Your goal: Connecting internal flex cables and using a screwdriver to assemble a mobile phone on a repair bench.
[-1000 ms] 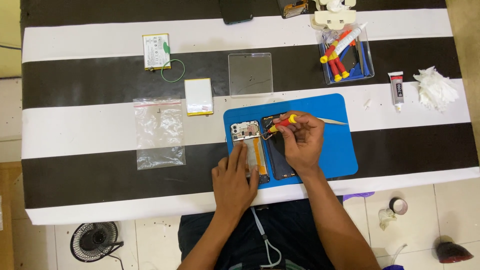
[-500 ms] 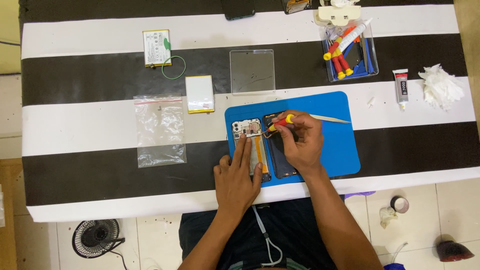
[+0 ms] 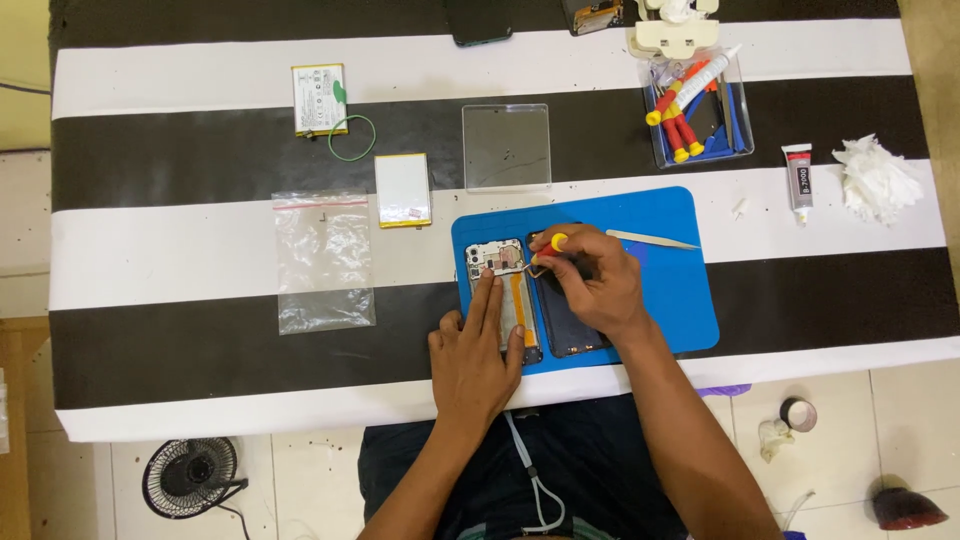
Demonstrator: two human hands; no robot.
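An opened phone body (image 3: 500,268) with exposed circuit board and an orange strip lies on a blue work mat (image 3: 670,300). My left hand (image 3: 478,352) lies flat on it, fingers pressing its lower part. My right hand (image 3: 592,280) grips a small red-and-yellow screwdriver (image 3: 548,248), its tip at the top edge of the phone body. A dark back cover (image 3: 562,325) lies beside the phone, partly under my right hand.
Metal tweezers (image 3: 655,239) lie on the mat. On the striped table: a clear tray of screwdrivers (image 3: 700,110), a glue tube (image 3: 799,180), crumpled tissue (image 3: 878,178), a clear plate (image 3: 506,146), two batteries (image 3: 403,190), (image 3: 318,98), a plastic bag (image 3: 322,260).
Both hands stay at the phone. The screwdriver has shifted slightly left toward the phone's top edge; the camera view has drifted a little.
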